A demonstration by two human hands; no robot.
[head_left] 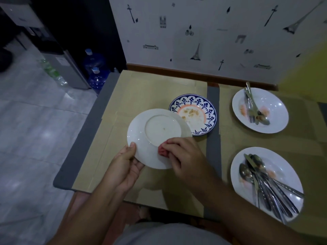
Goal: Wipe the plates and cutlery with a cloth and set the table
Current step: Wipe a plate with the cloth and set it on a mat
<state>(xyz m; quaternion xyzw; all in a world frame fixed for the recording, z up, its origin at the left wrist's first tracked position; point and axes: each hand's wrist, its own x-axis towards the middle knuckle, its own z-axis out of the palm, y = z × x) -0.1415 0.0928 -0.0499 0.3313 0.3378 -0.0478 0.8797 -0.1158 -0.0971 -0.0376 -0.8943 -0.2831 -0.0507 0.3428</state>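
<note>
My left hand (pixel 126 163) grips the near-left rim of a white plate (pixel 141 131), held above the table with its underside facing me. My right hand (pixel 184 156) presses a bunched pink cloth (pixel 162 150) against the plate's lower right underside. Behind it, a blue-patterned plate (pixel 203 110) with food crumbs lies on the table. At the right, a white plate (pixel 276 106) holds a fork and spoon (pixel 252 105), and a nearer white plate (pixel 283 167) carries several spoons and knives (pixel 265 184). Both have pinkish smears.
The table (pixel 141 89) is covered in tan cardboard with grey tape strips and stands against a patterned wall (pixel 212 32). Its left edge drops to a tiled floor (pixel 35 121). Blue water jugs (pixel 96 75) stand on the floor by the far-left corner.
</note>
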